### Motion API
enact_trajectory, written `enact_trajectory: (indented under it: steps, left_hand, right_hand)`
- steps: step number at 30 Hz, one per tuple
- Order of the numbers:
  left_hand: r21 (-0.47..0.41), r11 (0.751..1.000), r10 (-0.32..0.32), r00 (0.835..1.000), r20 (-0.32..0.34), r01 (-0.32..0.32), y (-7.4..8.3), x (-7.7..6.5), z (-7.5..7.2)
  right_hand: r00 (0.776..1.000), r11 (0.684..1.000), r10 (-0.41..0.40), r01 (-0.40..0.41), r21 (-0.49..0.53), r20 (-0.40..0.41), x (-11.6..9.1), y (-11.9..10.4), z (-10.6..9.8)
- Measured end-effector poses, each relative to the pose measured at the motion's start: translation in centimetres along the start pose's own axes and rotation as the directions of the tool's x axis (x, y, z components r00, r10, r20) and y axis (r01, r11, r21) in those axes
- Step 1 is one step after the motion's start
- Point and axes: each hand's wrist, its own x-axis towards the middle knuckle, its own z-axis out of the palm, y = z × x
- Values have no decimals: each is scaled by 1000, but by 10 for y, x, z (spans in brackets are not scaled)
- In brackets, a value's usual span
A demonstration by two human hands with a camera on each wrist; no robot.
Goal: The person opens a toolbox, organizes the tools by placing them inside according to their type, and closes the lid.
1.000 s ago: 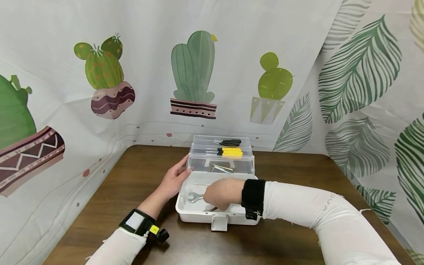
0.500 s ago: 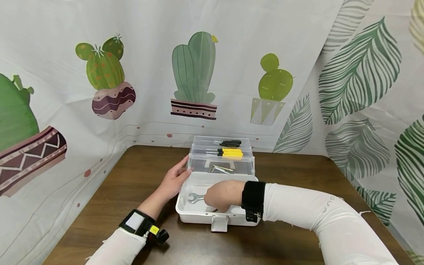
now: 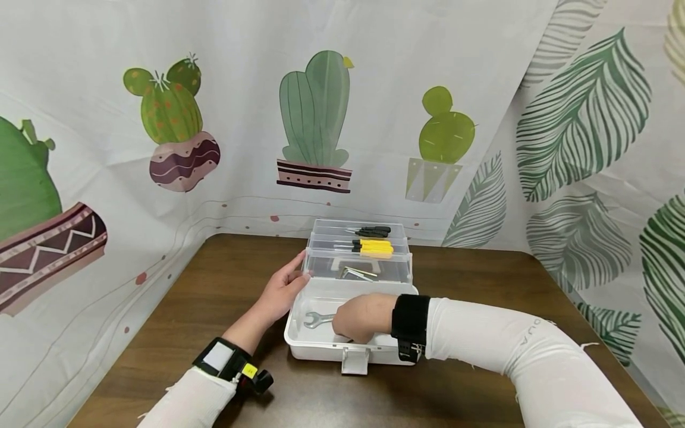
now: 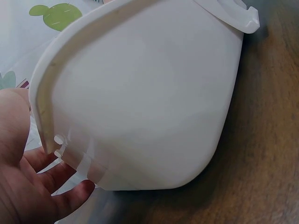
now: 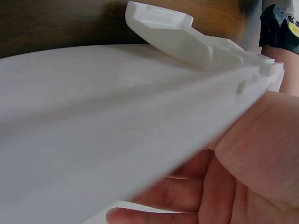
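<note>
A white toolbox (image 3: 316,351) stands on the table with its clear, stepped trays folded back. My left hand (image 3: 279,291) holds the box's left side near the hinge, thumb at the rim; in the left wrist view its fingers (image 4: 74,196) bend around the clear plastic edge. My right hand (image 3: 361,318) is down inside the box, over the handle of a silver open-end wrench (image 3: 318,320), whose jaw end lies to the left. Its fingers (image 5: 182,193) are partly hidden behind the front wall in the right wrist view; I cannot tell whether they grip the wrench.
In the clear trays lie black-handled tools (image 3: 374,231), yellow-handled screwdrivers (image 3: 376,246) and several hex keys (image 3: 358,274). The front latch (image 3: 355,361) hangs down over the near wall. A brown wooden table (image 3: 214,267) reaches to a curtain (image 3: 241,119) printed with cacti and leaves.
My right hand has shifted very slightly right within the toolbox, showing a little more of the wrench. The wrench and my left hand have stayed where they were.
</note>
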Motion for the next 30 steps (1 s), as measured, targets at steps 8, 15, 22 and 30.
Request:
enact_trajectory:
  steps: [8, 15, 22, 30]
  left_hand:
    - [-7, 1000, 1, 1000, 2, -1, -1, -2, 0]
    - [-12, 1000, 5, 1000, -1, -5, -1, -1, 0]
    - [-6, 1000, 11, 1000, 0, -11, 0, 0, 1]
    - [-21, 1000, 0, 1000, 0, 0, 0, 1, 1]
  right_hand:
    - [1000, 1000, -8, 8, 28, 3, 0, 1, 2]
    - [1000, 999, 5, -5, 37, 3, 2, 0, 6]
    - [1000, 999, -7, 6, 41, 7, 3, 3, 8]
    - [999, 994, -36, 36, 106, -1, 1, 7, 3]
